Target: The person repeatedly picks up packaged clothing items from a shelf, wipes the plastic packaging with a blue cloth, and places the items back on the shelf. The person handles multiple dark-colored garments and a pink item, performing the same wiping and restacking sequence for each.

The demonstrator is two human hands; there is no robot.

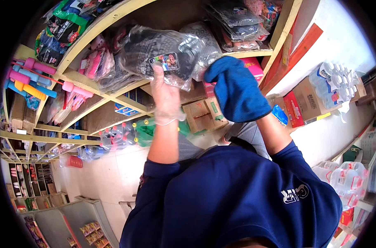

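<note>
My left hand [166,96], in a thin clear plastic glove, grips the near edge of a clear plastic packet [158,51] of dark patterned fabric. Its thumb lies against a small colourful label on the packet. A thick blue cloth mitt [239,93] covers my right hand, close to the right end of the packets at the shelf's edge. The fingers inside the mitt are hidden, so whether they pinch anything cannot be told. Behind the held packet, another wrapped patterned packet [203,38] lies on the wooden shelf [175,11].
Stacked wrapped packets [242,24] fill the shelf's right end; pink ones [96,63] lie left. Foam-handled items [29,76] hang at the far left. Below stand bottles [119,135] and a cardboard box [203,114]. Shrink-wrapped water bottles [333,83] rest on cartons at right.
</note>
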